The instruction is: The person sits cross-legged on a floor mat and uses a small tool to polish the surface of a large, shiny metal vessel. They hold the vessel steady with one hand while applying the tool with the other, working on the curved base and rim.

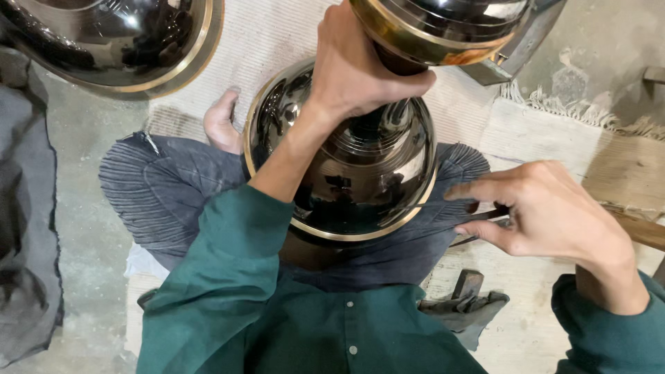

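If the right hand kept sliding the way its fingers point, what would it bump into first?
The right hand points its fingers toward the shiny dark metal vessel in the lap. It would probably meet the vessel's brass-coloured rim first, which already looks very close, though depth is hard to judge.

Dark glossy metal vessel (pixel 346 173): bulbous body, brass-coloured rim band, narrow neck, flared brass-edged top, standing in the person's lap. Left hand (pixel 353 66) grips the neck. Right hand (pixel 547 208) pinches a thin dark tool (pixel 485 216) just beside the rim.
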